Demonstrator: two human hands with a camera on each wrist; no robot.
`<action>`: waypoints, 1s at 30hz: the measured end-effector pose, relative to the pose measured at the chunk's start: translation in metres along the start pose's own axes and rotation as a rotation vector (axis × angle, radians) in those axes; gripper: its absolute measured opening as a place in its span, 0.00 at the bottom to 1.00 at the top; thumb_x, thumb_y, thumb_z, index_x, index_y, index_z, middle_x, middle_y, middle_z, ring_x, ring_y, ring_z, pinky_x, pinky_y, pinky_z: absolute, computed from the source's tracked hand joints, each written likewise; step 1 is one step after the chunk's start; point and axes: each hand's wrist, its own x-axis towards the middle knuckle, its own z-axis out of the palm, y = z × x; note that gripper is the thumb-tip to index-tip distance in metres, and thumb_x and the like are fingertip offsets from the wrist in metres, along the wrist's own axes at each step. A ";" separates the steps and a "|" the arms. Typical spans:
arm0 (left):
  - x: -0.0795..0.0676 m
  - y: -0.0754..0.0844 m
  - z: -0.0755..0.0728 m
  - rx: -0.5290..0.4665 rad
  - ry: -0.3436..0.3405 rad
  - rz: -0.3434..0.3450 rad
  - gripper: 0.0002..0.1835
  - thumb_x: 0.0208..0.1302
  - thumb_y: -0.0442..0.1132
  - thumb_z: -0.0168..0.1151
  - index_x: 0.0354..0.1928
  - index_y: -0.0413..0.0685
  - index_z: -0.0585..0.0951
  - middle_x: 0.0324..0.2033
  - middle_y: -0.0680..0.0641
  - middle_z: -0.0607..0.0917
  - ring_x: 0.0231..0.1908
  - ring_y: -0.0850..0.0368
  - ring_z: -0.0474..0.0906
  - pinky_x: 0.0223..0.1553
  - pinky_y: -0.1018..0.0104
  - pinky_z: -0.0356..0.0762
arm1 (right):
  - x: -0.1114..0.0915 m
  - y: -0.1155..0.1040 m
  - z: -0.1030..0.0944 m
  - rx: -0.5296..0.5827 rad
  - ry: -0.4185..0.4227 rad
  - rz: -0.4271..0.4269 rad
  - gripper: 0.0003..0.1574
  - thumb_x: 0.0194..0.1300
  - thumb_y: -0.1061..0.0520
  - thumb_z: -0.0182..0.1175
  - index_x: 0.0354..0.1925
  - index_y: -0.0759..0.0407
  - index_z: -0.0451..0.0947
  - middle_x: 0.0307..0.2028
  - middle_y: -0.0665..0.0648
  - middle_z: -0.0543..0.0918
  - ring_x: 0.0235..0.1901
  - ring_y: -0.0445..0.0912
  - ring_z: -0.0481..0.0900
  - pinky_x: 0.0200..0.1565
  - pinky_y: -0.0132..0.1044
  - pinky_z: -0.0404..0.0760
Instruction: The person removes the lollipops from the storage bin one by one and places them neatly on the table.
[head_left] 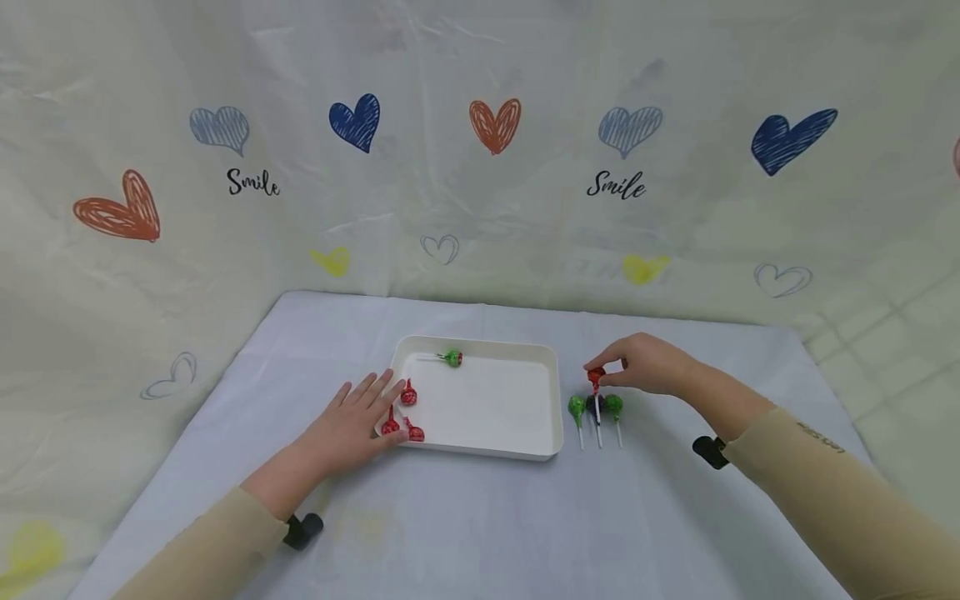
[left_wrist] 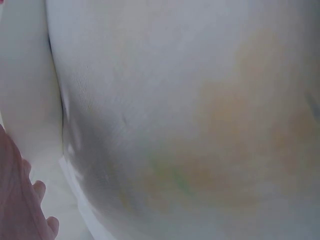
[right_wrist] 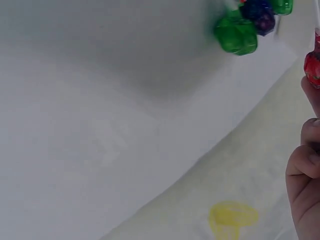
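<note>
My right hand [head_left: 648,364] pinches a red-wrapped lollipop [head_left: 596,375] by its head, stick pointing down. The right wrist view also catches this red lollipop [right_wrist: 313,67] at its right edge. Just below it on the table lie a green lollipop [head_left: 576,407], a dark purple lollipop [head_left: 594,407] and another green lollipop [head_left: 614,406], side by side. With fingers straight and spread, my left hand [head_left: 358,423] lies over the left edge of a white tray [head_left: 487,404]. Inside that tray are a green lollipop [head_left: 452,358] and red lollipops [head_left: 408,393], partly hidden by the hand.
A white cloth [head_left: 480,525] covers the table. Behind it hangs a pale sheet [head_left: 420,192] printed with hearts and "Smile". Dark wrist cameras [head_left: 303,531] sit under both sleeves.
</note>
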 end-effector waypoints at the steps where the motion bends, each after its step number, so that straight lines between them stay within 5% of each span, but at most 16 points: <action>1: 0.000 -0.001 0.000 -0.002 -0.001 0.000 0.49 0.63 0.74 0.48 0.79 0.57 0.51 0.79 0.48 0.46 0.77 0.43 0.40 0.73 0.39 0.38 | -0.005 0.004 0.001 0.003 -0.006 0.008 0.19 0.63 0.51 0.68 0.53 0.49 0.86 0.47 0.48 0.86 0.34 0.43 0.75 0.33 0.36 0.76; 14: 0.001 -0.003 0.000 0.015 -0.008 -0.001 0.49 0.63 0.74 0.49 0.79 0.57 0.52 0.79 0.47 0.47 0.77 0.42 0.41 0.73 0.38 0.39 | -0.040 0.047 0.014 0.058 -0.042 0.090 0.19 0.62 0.53 0.69 0.52 0.51 0.86 0.47 0.54 0.87 0.32 0.43 0.72 0.28 0.34 0.70; 22: 0.001 -0.002 -0.003 0.012 -0.010 -0.003 0.49 0.63 0.73 0.51 0.79 0.57 0.53 0.78 0.47 0.47 0.77 0.43 0.41 0.73 0.38 0.39 | -0.030 0.055 0.027 0.062 -0.078 0.105 0.19 0.62 0.53 0.69 0.53 0.49 0.86 0.49 0.53 0.86 0.48 0.52 0.80 0.45 0.47 0.81; 30: 0.001 -0.002 -0.002 0.015 -0.019 -0.010 0.49 0.63 0.73 0.51 0.79 0.56 0.52 0.79 0.47 0.47 0.77 0.43 0.40 0.73 0.38 0.39 | -0.024 0.057 0.033 0.065 -0.086 0.093 0.17 0.63 0.53 0.68 0.50 0.51 0.87 0.49 0.56 0.86 0.55 0.59 0.79 0.56 0.59 0.76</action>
